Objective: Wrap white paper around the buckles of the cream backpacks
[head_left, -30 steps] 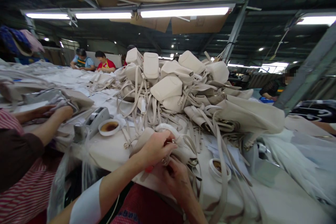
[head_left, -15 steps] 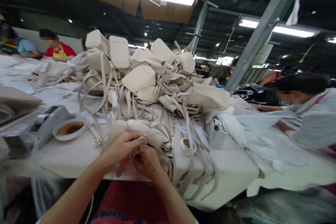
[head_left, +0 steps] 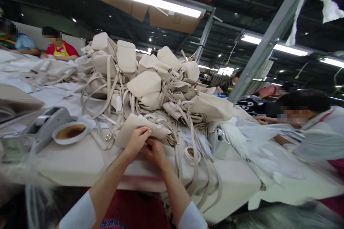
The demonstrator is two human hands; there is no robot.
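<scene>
A small cream bag (head_left: 134, 124) lies on the white table (head_left: 80, 161) in front of me, below a tall heap of cream bags and straps (head_left: 150, 78). My left hand (head_left: 136, 142) is closed on the near edge of this small bag, fingers curled over it. My right hand (head_left: 155, 152) sits just beside it, fingers pinched together at the same edge; what they pinch is hidden. Long cream straps (head_left: 197, 171) trail from the heap over the table's front edge to the right of my hands.
A shallow dish of brown glue (head_left: 70, 132) and a grey tape dispenser (head_left: 47, 123) stand at the left. A small glue pot (head_left: 191, 153) sits right of my hands. A person (head_left: 314, 128) leans over white cloth at the right; two others (head_left: 57, 46) sit far left. A metal post (head_left: 266, 39) rises behind.
The view has swung right and lifted. Both hands have moved forward onto the table with the small bag, which now lies flatter; the co-worker at my left has left the view.
</scene>
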